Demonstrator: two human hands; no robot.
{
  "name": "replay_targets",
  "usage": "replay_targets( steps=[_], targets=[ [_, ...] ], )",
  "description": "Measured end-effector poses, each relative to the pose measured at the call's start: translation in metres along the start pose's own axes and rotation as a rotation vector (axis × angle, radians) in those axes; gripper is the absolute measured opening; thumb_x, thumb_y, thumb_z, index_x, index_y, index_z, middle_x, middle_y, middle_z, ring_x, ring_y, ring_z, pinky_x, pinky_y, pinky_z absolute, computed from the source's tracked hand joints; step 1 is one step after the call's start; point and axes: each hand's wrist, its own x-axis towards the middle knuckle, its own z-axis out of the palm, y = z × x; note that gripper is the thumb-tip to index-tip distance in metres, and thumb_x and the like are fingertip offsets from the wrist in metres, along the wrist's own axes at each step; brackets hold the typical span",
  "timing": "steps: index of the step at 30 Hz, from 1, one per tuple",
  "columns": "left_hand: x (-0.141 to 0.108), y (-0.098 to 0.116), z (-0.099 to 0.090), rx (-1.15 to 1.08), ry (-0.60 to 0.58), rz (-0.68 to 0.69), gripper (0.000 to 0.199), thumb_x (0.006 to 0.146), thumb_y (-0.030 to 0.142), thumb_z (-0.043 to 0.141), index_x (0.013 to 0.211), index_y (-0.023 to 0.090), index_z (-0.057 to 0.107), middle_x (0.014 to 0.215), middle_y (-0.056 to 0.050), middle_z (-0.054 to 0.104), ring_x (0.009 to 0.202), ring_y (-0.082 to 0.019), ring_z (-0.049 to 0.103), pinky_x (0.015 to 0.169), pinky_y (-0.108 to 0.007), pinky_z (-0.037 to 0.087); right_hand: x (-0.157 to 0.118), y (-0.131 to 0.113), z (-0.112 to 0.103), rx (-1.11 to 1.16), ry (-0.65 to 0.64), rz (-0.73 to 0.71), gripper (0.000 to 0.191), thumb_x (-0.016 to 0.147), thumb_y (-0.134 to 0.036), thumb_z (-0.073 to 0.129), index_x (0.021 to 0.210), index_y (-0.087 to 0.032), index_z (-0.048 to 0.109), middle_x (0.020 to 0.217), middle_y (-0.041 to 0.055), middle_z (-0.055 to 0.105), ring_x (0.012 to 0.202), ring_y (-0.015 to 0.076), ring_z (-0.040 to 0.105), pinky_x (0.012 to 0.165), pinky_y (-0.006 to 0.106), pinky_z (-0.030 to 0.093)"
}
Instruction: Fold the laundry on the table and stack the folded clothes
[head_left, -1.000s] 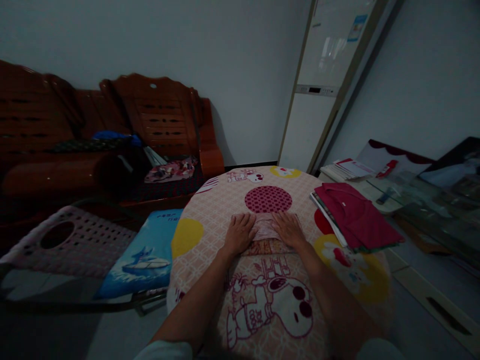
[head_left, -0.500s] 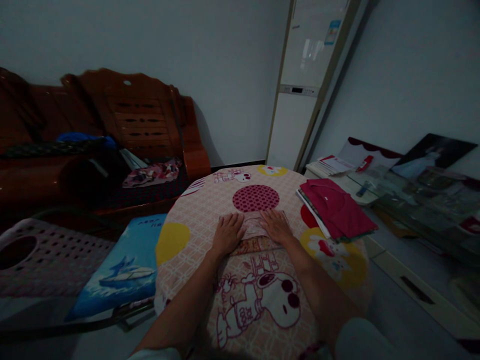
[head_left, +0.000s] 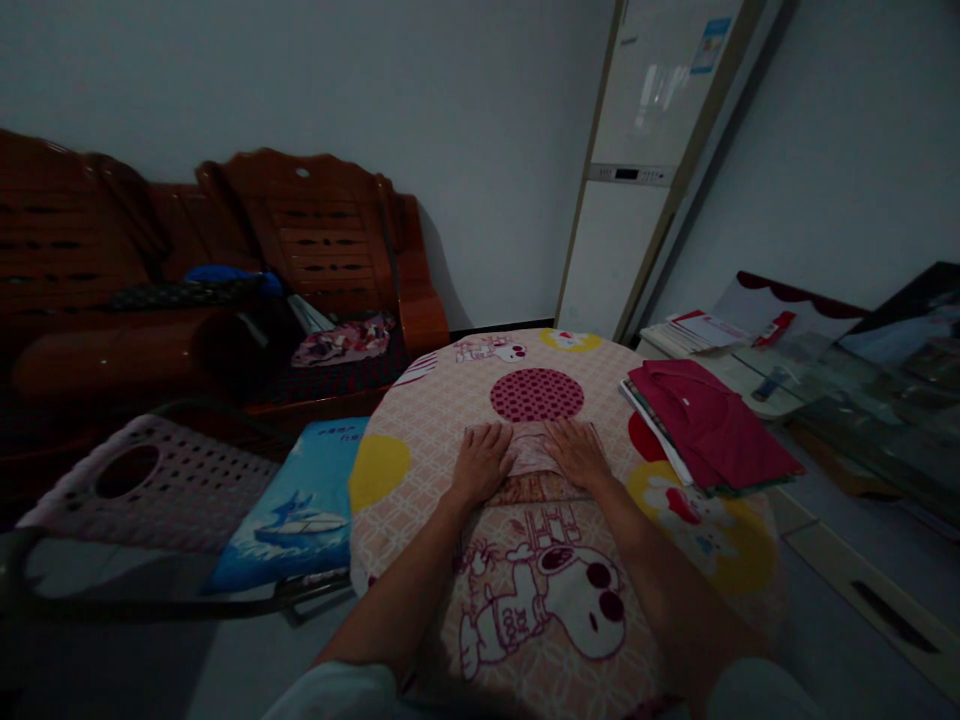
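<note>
A folded piece of pale pink cloth (head_left: 531,455), with a brownish band along its near side, lies on the round table. My left hand (head_left: 482,462) rests flat on its left part, fingers stretched forward. On its right part lies my right hand (head_left: 579,455), palm down, fingers extended and slightly spread. Both palms touch the cloth and hide some of it; neither hand grips it. Under it is a patterned tablecloth (head_left: 442,420) with cartoon dogs and coloured circles.
A stack of folded clothes (head_left: 712,425), magenta on top, lies at the table's right. Left of the table stands a chair (head_left: 202,480) with a blue printed cushion (head_left: 300,510). Behind are a wooden sofa (head_left: 322,240) and a tall white air conditioner (head_left: 622,240). A glass-topped cabinet is at right.
My view has turned slightly to the left, so the whole scene sits further right. Both hands stay flat on the folded cloth, with little visible change.
</note>
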Motion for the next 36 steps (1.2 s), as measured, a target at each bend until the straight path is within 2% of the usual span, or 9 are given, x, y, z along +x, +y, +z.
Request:
replay_targets(
  steps=[36],
  targets=[
    [-0.0006,0.0021,-0.0033,-0.016,-0.004,-0.003,0.052,0.101,0.046,0.03,0.146,0.024,0.044,0.149,-0.008,0.047,0.138,-0.029,0.039,0.116,-0.052,0.027,0.001,0.0019,0.0015,0.011,-0.055,0.005,0.061,0.1,-0.052,0.021,0.154,-0.024,0.03,0.158,0.0103,0.033,0.145,0.0295,0.026,0.117,0.052,0.014]
  ],
)
